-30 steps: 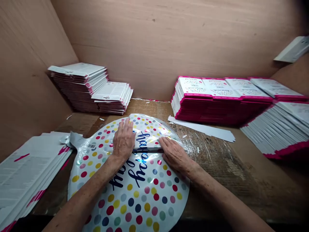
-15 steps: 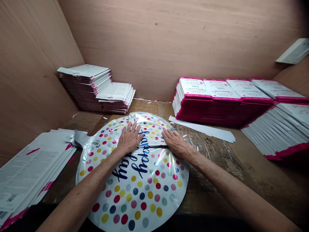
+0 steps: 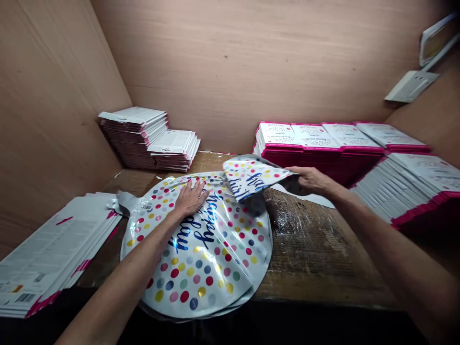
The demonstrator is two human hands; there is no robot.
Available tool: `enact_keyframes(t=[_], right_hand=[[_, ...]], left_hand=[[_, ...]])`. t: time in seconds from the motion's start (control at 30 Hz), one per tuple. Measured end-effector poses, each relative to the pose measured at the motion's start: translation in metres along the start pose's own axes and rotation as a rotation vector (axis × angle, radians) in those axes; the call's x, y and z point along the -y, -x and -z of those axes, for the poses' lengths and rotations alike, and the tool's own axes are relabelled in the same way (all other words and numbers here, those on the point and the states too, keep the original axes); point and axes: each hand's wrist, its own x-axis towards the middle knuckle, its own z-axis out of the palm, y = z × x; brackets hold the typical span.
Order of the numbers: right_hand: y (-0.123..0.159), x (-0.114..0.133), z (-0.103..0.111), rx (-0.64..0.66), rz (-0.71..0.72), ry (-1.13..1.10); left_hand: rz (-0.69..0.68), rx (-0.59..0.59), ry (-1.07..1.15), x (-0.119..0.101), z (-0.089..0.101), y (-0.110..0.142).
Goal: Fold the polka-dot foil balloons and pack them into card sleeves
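Note:
A pile of round, flat foil balloons [image 3: 201,268], white with coloured dots and blue "happy birthday" lettering, lies on the bench in front of me. My left hand [image 3: 192,197] rests on the top balloon with its fingers spread. A folded foil balloon [image 3: 246,177] of the same print is lifted over the pile's upper right edge. My right hand [image 3: 312,181] grips this folded balloon by its right end, fingers closed. The neck [image 3: 125,200] of a balloon sticks out at the pile's left.
White-and-pink printed card sleeves [image 3: 57,244] lie at the left, with more stacks [image 3: 143,143] at the back left. Rows of boxed-up sleeves [image 3: 319,143] stand at the back right, beside another stack [image 3: 413,182]. Plywood walls [image 3: 230,72] enclose the bench.
My right hand has gone from lying flat on the folded balloon to gripping it, lifting it and drawing it right. My left hand stays flat on the pile.

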Motion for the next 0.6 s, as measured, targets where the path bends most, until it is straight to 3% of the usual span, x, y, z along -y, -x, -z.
enact_keyframes(t=[0.1, 0.2, 0.27, 0.3, 0.37, 0.43, 0.5, 0.6], right_hand=[[0.031, 0.010, 0.025, 0.064, -0.128, 0.173], [0.072, 0.051, -0.003, 0.097, -0.210, 0.440], [0.101, 0.089, -0.045, 0.120, -0.298, 0.571], [0.115, 0.108, -0.068, 0.123, -0.258, 0.553], [0.143, 0.139, -0.108, 0.125, -0.119, 0.500], [0.165, 0.153, -0.132, 0.119, 0.207, 0.371], [0.174, 0.150, -0.141, 0.065, 0.526, 0.250], [0.164, 0.128, -0.143, -0.104, 0.746, 0.214]], left_hand=[[0.028, -0.085, 0.052, -0.026, 0.009, 0.027], [0.094, -0.083, 0.247, -0.070, 0.006, 0.082], [0.229, 0.233, 0.859, -0.103, -0.003, 0.120], [0.298, 0.323, 1.082, -0.116, -0.007, 0.135], [0.397, 0.366, 1.370, -0.132, -0.013, 0.152], [0.469, 0.243, 1.460, -0.127, -0.008, 0.153], [0.514, 0.172, 1.469, -0.106, 0.007, 0.148], [0.506, 0.334, 1.302, -0.066, 0.040, 0.147]])
